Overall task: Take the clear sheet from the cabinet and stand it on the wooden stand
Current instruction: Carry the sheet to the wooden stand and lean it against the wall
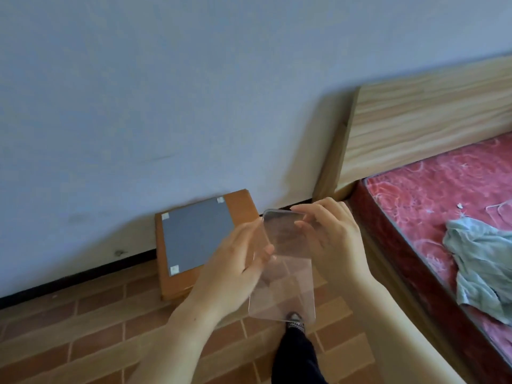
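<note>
I hold a clear sheet (285,289) with rounded corners in front of me, above the floor. My left hand (235,261) grips its left edge, thumb on the near face. My right hand (329,239) holds its upper right part, fingers curled over the top edge. Through the sheet I see the brick-patterned floor and my fingers. A low orange-brown cabinet (243,200) with a grey pad (194,234) on top stands against the wall just behind my left hand. No wooden stand is in view.
A bed with a red patterned mattress (432,189) and wooden headboard (421,120) fills the right side; a pale green cloth (482,261) lies on it. My foot (295,321) stands on the brick floor (83,328) below the sheet. A blue-grey wall (166,92) rises behind.
</note>
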Demonstrator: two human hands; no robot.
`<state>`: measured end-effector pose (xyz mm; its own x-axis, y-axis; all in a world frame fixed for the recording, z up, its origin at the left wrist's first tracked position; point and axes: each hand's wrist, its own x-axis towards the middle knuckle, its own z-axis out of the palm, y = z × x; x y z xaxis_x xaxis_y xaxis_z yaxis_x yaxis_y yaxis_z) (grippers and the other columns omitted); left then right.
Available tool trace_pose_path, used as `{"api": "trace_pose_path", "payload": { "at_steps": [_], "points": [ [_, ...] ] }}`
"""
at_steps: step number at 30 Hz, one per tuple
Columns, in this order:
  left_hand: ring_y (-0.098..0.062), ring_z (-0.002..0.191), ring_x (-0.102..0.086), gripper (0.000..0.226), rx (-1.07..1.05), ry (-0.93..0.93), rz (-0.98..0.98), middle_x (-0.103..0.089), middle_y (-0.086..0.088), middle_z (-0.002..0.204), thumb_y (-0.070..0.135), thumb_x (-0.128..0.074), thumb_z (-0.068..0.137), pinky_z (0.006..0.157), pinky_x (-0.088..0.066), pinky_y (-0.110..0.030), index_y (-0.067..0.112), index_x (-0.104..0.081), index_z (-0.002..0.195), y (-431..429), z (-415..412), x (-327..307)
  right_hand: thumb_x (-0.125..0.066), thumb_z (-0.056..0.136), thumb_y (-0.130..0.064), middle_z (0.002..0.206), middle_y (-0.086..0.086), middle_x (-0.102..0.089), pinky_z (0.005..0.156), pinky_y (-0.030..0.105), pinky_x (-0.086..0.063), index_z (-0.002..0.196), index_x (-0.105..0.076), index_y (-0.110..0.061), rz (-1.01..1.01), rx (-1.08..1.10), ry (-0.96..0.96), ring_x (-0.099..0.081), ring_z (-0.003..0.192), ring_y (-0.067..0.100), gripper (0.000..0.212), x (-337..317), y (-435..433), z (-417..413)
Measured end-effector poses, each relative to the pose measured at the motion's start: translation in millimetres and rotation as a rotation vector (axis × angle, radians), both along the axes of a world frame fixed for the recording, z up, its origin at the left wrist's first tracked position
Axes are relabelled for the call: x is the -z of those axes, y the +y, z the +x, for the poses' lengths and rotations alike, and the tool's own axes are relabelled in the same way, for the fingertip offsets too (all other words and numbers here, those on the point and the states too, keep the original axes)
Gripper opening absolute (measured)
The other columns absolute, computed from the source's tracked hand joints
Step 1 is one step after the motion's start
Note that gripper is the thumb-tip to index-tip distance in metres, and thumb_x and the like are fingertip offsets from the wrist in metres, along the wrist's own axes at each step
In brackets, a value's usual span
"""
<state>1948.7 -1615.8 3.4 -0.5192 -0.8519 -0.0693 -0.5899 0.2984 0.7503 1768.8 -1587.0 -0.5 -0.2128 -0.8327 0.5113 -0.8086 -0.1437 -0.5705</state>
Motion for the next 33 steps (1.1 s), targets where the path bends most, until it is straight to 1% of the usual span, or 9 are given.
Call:
{"api": "trace_pose_path", "payload": {
  "at_steps": [3,7,10,15,18,23,26,29,33],
  "points": [
    [0.016,0.114,-0.021,0.052,-0.082,-0.036,-0.01,-0.027,0.031,0.137,0.054,-0.036,0.089,0.095,-0.021,-0.015,0.046,-0.021,0.138,-52,-27,4,-0.064,0.08,-0.002,0.083,-0.005,-0.057,0.069,0.022,-0.039,0.097,-0.066,-0.022,0.026,-0.097,0.009,-0.044,0.079,0.012,0.027,4,-67,-29],
    [0.011,0.121,-0.022,0.053,-0.188,-0.098,-0.038,-0.026,0.024,0.144,0.053,-0.034,0.09,0.097,-0.022,-0.016,0.042,-0.019,0.14,-113,-54,5,-0.064,0.08,-0.001,0.085,-0.006,-0.055,0.068,0.015,-0.032,0.097,-0.066,-0.02,0.043,-0.233,0.063,-0.037,0.08,0.003,0.026,4,-149,-60],
    [0.0,0.133,-0.024,0.054,-0.239,-0.12,-0.037,-0.024,0.023,0.147,0.053,-0.034,0.09,0.101,-0.022,-0.02,0.044,-0.017,0.14,-148,-65,10,-0.062,0.082,-0.005,0.088,-0.002,-0.059,0.07,0.012,-0.032,0.099,-0.066,-0.02,0.041,-0.32,0.081,-0.042,0.082,0.008,0.022,8,-197,-73],
    [-0.004,0.134,-0.026,0.054,-0.284,-0.178,-0.034,-0.024,0.019,0.148,0.05,-0.035,0.092,0.097,-0.019,-0.017,0.039,-0.017,0.142,-197,-73,31,-0.063,0.082,-0.005,0.087,0.001,-0.06,0.071,0.011,-0.033,0.099,-0.066,-0.018,0.057,-0.365,0.078,-0.05,0.083,0.016,0.022,31,-255,-78],
    [-0.006,0.135,-0.026,0.054,-0.27,-0.207,-0.033,-0.025,0.016,0.149,0.049,-0.035,0.093,0.101,-0.021,-0.02,0.036,-0.019,0.142,-225,-70,54,-0.063,0.082,-0.005,0.088,0.001,-0.06,0.072,0.013,-0.033,0.1,-0.066,-0.018,0.082,-0.374,0.084,-0.051,0.083,0.017,0.022,54,-281,-79],
    [-0.007,0.136,-0.025,0.054,-0.267,-0.268,-0.012,-0.027,0.015,0.149,0.049,-0.035,0.092,0.112,-0.023,-0.033,0.034,-0.021,0.142,-259,-53,117,-0.064,0.081,-0.003,0.087,-0.002,-0.059,0.072,0.01,-0.032,0.098,-0.066,-0.019,0.096,-0.391,0.074,-0.042,0.082,0.008,0.024,116,-320,-71],
    [-0.01,0.136,-0.025,0.055,-0.262,-0.318,0.005,-0.029,0.012,0.148,0.05,-0.034,0.092,0.11,-0.027,-0.045,0.031,-0.022,0.142,-277,-41,169,-0.063,0.08,0.001,0.086,-0.001,-0.059,0.072,0.014,-0.033,0.098,-0.066,-0.018,0.086,-0.415,0.083,-0.047,0.081,0.015,0.025,168,-342,-61],
    [-0.011,0.135,-0.028,0.055,-0.253,-0.351,-0.013,-0.031,0.01,0.147,0.05,-0.034,0.092,0.108,-0.029,-0.047,0.03,-0.023,0.142,-297,-32,223,-0.062,0.08,0.002,0.086,0.001,-0.059,0.07,0.023,-0.036,0.098,-0.065,-0.017,0.072,-0.425,0.092,-0.051,0.081,0.02,0.026,219,-362,-53],
    [-0.013,0.132,-0.033,0.054,-0.264,-0.332,-0.065,-0.037,0.007,0.143,0.049,-0.036,0.091,0.106,-0.031,-0.047,0.025,-0.031,0.139,-326,-23,299,-0.061,0.082,0.001,0.085,0.002,-0.059,0.072,0.026,-0.038,0.099,-0.065,-0.016,0.044,-0.416,0.098,-0.051,0.08,0.022,0.024,282,-389,-49]
  ]
}}
